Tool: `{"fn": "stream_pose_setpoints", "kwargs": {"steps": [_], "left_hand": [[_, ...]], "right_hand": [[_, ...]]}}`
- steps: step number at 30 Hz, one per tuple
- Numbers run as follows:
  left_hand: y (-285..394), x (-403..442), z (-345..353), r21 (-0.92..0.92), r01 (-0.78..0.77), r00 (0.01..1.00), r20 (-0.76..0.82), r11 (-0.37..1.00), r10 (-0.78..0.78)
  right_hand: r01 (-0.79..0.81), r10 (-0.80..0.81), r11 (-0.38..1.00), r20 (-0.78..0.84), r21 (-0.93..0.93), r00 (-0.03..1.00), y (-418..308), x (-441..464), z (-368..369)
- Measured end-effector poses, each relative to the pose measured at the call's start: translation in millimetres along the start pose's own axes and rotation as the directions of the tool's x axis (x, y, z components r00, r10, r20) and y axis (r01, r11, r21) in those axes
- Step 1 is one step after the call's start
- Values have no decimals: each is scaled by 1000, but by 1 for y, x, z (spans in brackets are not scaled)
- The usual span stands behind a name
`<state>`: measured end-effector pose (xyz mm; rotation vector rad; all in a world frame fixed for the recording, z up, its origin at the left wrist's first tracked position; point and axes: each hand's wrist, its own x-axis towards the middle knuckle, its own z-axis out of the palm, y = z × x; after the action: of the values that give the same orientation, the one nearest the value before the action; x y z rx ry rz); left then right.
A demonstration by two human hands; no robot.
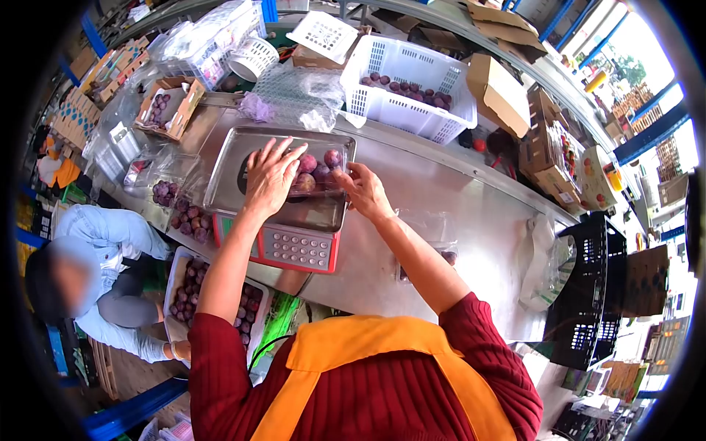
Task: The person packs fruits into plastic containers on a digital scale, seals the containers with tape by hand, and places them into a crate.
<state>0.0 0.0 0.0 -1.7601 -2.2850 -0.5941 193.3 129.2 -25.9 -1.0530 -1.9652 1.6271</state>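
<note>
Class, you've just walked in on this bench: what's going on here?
The person's spread, bare left hand is at the left side of a cluster of round purplish fruits; the bare right hand is at its right edge. The fruits, apparently in a clear plastic tray, rest on the rectangular metal pan of a red and grey scale.

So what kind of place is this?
It looks like a fruit packing place. Round purple fruit sits on a weighing scale, more lies in a white crate, and there's an open cardboard box nearby.
</note>
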Motion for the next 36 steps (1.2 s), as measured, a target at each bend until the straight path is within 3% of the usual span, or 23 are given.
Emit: {"fn": "stream_pose_setpoints", "kwargs": {"steps": [2, 3, 5, 6, 8, 9, 11, 13, 15, 16, 17, 19, 21, 22, 24, 25, 26, 28, 29, 31, 32, 34, 36], "left_hand": [[-5, -5, -1, 10, -25, 996, -90, 1000, 25], [6, -9, 12, -33, -31, 996, -89, 999, 28], [0, 2, 17, -17, -41, 987, -156, 999, 38], [-1, -5, 19, -168, -30, 969, -246, 985, -13], [-15, -10, 44, -499, 86, 822, -453, 862, -345], [-18, -14, 35, -560, 372, 734, -310, 740, -604], [-23, -28, 19, -645, 644, 682, 243, 410, -690], [-15, -42, 47, -802, 434, 721, 34, 412, -692], [-19, -49, 54, -872, 309, 776, 2, 378, -630], [26, -44, 32, -928, 373, 690, 272, 9, -671], [35, -43, 14, -928, 371, 716, 302, -23, -629], [56, -36, -2, -946, 322, 763, 232, 43, -604], [80, -37, -7, -960, 278, 807, 257, -41, -531], [96, -33, -9, -951, 303, 783, 287, -65, -551], [120, -17, 8, -944, 317, 852, 324, -87, -411], [122, -25, 13, -943, 319, 857, 330, -96, -396], [131, -37, 49, -964, 206, 872, 103, 169, -479], [232, -24, 19, -753, -14, 879, -323, 658, -351], [273, -22, 14, -974, 9, 950, -62, 225, -307], [330, -16, 110, -827, 14, 869, -269, 563, -416], [352, -15, 133, -804, 56, 912, -200, 592, -358], [392, -32, 154, -879, 187, 950, 48, 438, -308], [426, -34, 190, -799, 482, 870, 389, 359, -303]], "right_hand": [[121, -120, 992, -51, 23, 991, 9, 1, 12], [-7, 8, 990, -8, 143, 1000, 3, -17, -1], [44, -45, 986, 7, 159, 999, 14, 6, -4], [51, -55, 976, 13, 214, 998, 13, 0, 0], [16, -40, 971, 95, 239, 995, 3, 8, -14], [-49, 13, 974, 162, 223, 987, -7, 9, -9], [-134, 73, 920, 177, 368, 982, -16, 7, 0], [-192, 136, 858, 151, 476, 979, -9, 4, -14], [-219, 121, 794, 205, 567, 971, -12, -13, -20], [-201, 92, 788, 212, 581, 973, -8, -22, -42], [-181, 42, 757, 229, 627, 972, -6, -28, -47], [-158, -77, 691, 290, 705, 954, -9, -44, -72], [-180, -151, 612, 337, 770, 929, -9, -68, -102], [-150, -157, 612, 306, 776, 939, -8, -77, -116], [-88, -196, 608, 256, 789, 947, -5, -89, -141], [-44, -134, 695, 190, 718, 973, -4, -102, -152], [-74, 9, 776, 107, 627, 994, -5, -123, -165], [-126, 148, 902, -23, 413, 989, 27, -132, -196], [-92, 99, 933, -3, 347, 995, 56, -132, -223], [-70, 121, 896, -89, 438, 989, 109, -140, -275], [-91, 192, 880, -174, 467, 966, 126, -150, -297], [-143, 273, 830, -168, 539, 947, 169, -187, -321], [-214, 345, 801, -139, 560, 928, 218, -207, -359]]}}
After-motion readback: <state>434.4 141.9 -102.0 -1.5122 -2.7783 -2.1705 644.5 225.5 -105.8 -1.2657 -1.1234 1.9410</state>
